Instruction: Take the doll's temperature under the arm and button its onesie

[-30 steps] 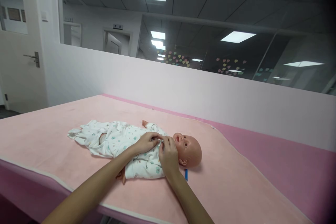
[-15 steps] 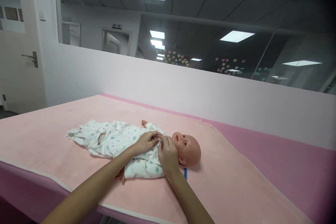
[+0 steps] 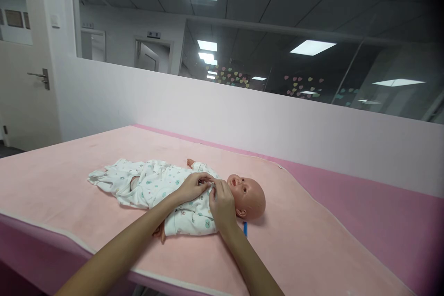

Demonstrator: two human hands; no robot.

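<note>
A baby doll (image 3: 248, 198) lies on its back on a pink blanket (image 3: 298, 236), head to the right. It wears a white printed romper (image 3: 152, 184). My left hand (image 3: 192, 187) and my right hand (image 3: 222, 203) meet at the doll's chest, just below its chin. Both pinch the romper's fabric at the neckline, fingers closed. A small blue object (image 3: 245, 229) lies on the blanket beside the doll's head, near my right wrist.
The blanket covers a darker pink table (image 3: 381, 212) that runs along a low white partition wall (image 3: 277, 125). Glass panels with heart stickers rise behind the wall. A white door (image 3: 24, 88) stands at the far left.
Both hands stay at the romper's neckline with only slight finger movement. The view has shifted a little.
</note>
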